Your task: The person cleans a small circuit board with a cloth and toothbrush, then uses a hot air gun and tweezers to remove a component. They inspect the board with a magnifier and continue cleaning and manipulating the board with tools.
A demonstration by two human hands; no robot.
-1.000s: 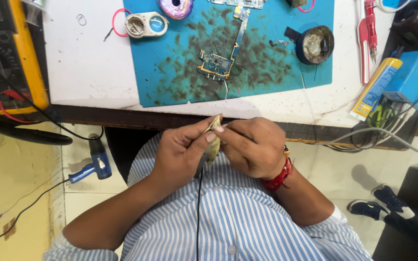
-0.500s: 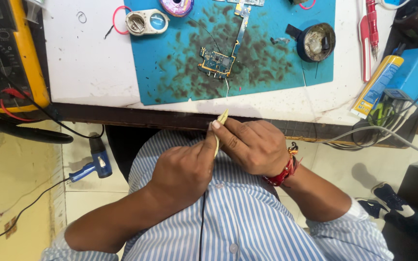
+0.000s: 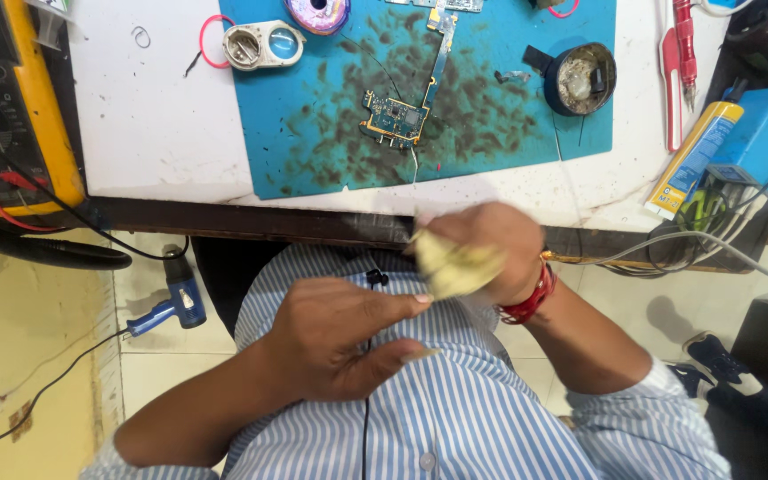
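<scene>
My right hand point(image 3: 495, 238) is closed on a pale yellow cloth point(image 3: 457, 268), blurred by motion, just below the table's front edge point(image 3: 251, 222). My left hand point(image 3: 340, 342) hovers in front of my striped shirt, forefinger and thumb spread apart with nothing between them. A thin black cable point(image 3: 367, 283) runs down the shirt and passes behind that hand. A small green circuit board point(image 3: 393, 118) with a narrow strip attached lies on the stained blue mat point(image 3: 313, 133), further up the table.
A yellow multimeter point(image 3: 42, 116) with red and black leads sits at the left. On the right are a round black tin point(image 3: 584, 78), a red-handled tool point(image 3: 682, 53), a yellow tube point(image 3: 695, 160) and a blue box point(image 3: 766, 124) with cables. A blue heat gun point(image 3: 175, 302) lies on the floor.
My hands have parted. The right hand carried the yellow cloth up towards the table edge, while the left let go and dropped lower in front of my shirt.
</scene>
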